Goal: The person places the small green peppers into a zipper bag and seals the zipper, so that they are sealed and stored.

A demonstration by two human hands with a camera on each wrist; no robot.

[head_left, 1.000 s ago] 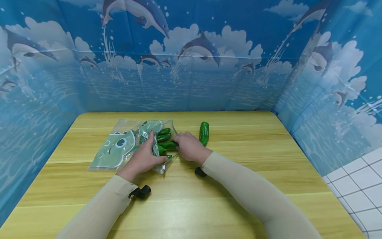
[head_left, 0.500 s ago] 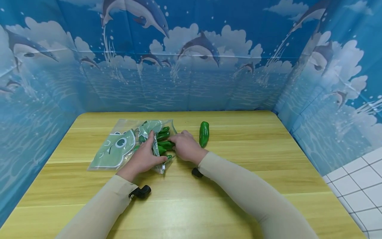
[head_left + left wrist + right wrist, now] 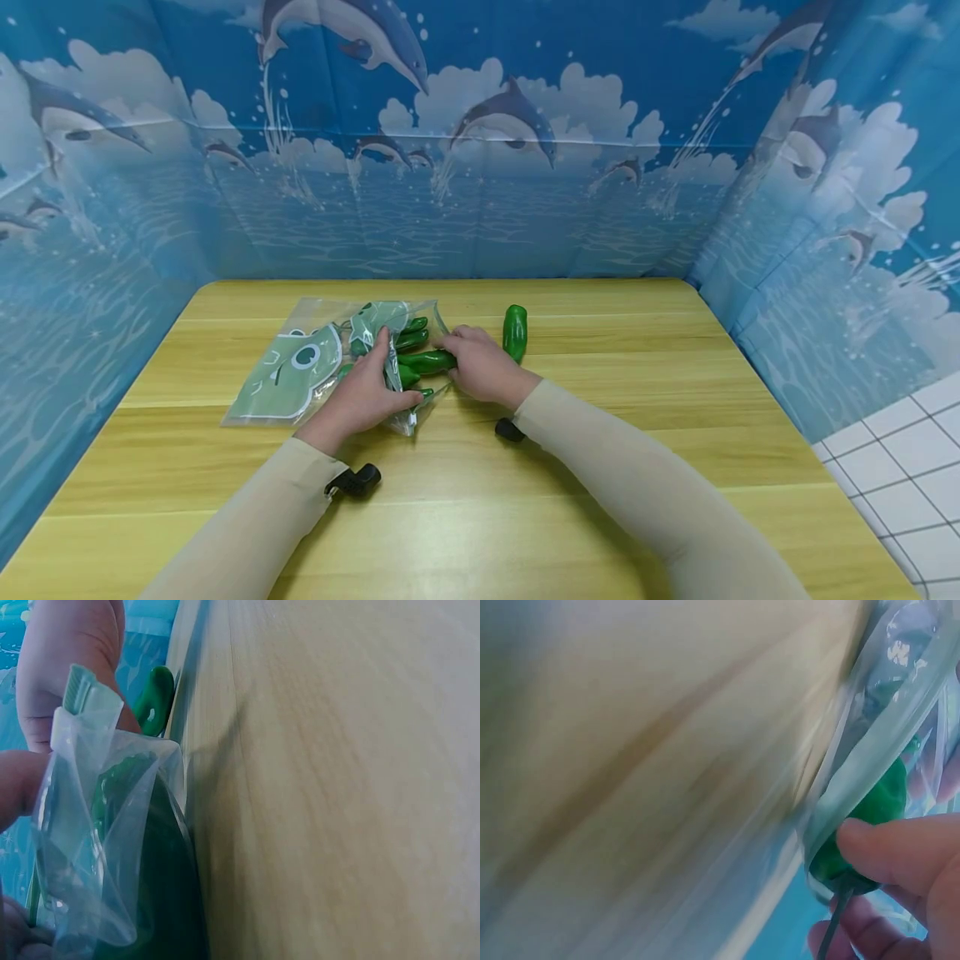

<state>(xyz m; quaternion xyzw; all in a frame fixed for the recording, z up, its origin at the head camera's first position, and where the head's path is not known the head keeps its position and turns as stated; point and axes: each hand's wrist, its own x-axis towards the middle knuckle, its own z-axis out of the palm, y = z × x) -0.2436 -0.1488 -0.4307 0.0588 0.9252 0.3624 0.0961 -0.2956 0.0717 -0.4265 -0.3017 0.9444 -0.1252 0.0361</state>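
Note:
A clear zip bag [image 3: 281, 375] printed with a green cartoon face lies on the left of the table, its mouth facing right. Several green peppers [image 3: 411, 339] are inside it, partly hidden by plastic and fingers. My left hand [image 3: 360, 398] grips the bag near its mouth, thumb and fingers spread across it. At the opening, my right hand [image 3: 483, 367] pinches a green pepper [image 3: 431, 361] by its stem end. The right wrist view shows the thumb [image 3: 885, 847] pressed on that pepper, its thin stem [image 3: 834, 922] pointing down past the bag's edge.
Another green pepper [image 3: 515, 332] lies on the wooden table [image 3: 600, 358] just behind my right hand. A blue dolphin-print curtain [image 3: 480, 208] stands along the table's back and sides. White tiles [image 3: 900, 450] show beyond the right edge.
My right hand moves slightly left into the bag's mouth, then back right, with more of the pinched pepper now showing. The left hand and bag stay put.

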